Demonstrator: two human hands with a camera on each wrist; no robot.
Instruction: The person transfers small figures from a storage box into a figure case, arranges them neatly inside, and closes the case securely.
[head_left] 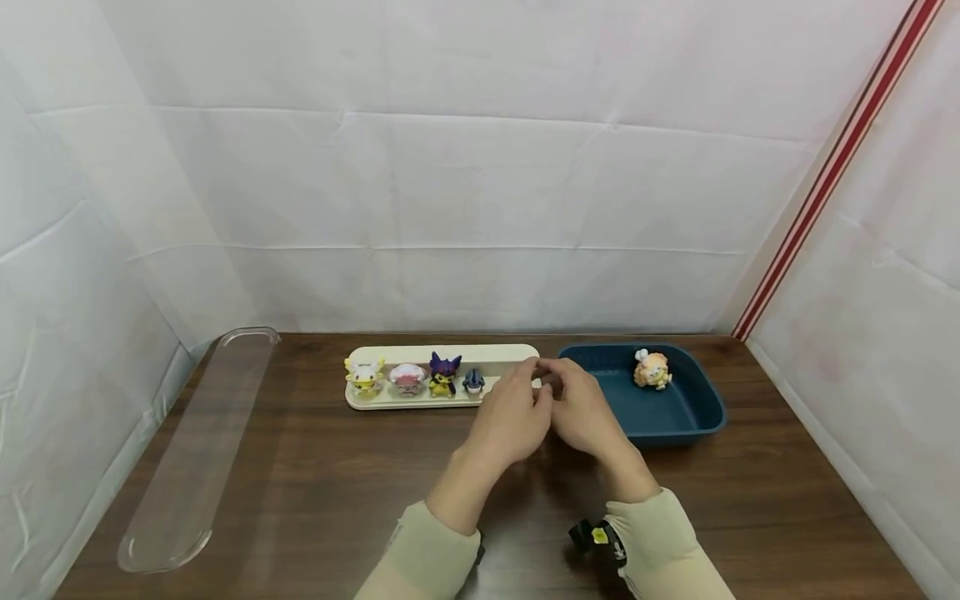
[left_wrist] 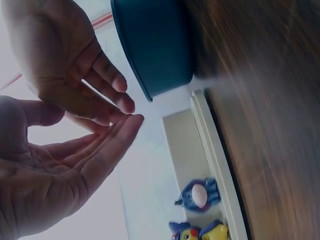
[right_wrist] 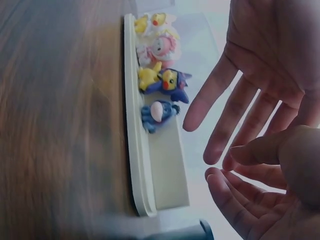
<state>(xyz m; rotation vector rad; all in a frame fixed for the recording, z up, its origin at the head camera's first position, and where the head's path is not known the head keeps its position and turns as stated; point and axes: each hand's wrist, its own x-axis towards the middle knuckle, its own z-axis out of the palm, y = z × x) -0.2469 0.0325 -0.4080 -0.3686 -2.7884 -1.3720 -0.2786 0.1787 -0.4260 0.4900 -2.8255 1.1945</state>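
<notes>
My left hand (head_left: 513,417) and right hand (head_left: 585,408) meet at the fingertips, just in front of the cream tray's right end. Both wrist views show relaxed fingers and no object between the palms. On the cream tray (head_left: 420,353) stand several small figurines in a row. From the left come a yellow-and-white one (head_left: 365,379), a pink-and-white one (head_left: 407,379), a purple-and-yellow one (head_left: 443,375) and a blue donkey figurine (right_wrist: 159,114). The tray's right end is partly hidden by the hands in the head view.
To the right sits a dark blue bin (head_left: 645,437) holding an orange figurine with a white top (head_left: 652,369). A long clear plastic cover (head_left: 202,450) lies at the left of the brown wooden table (head_left: 337,492). White sheeting (head_left: 450,183) walls the back and sides.
</notes>
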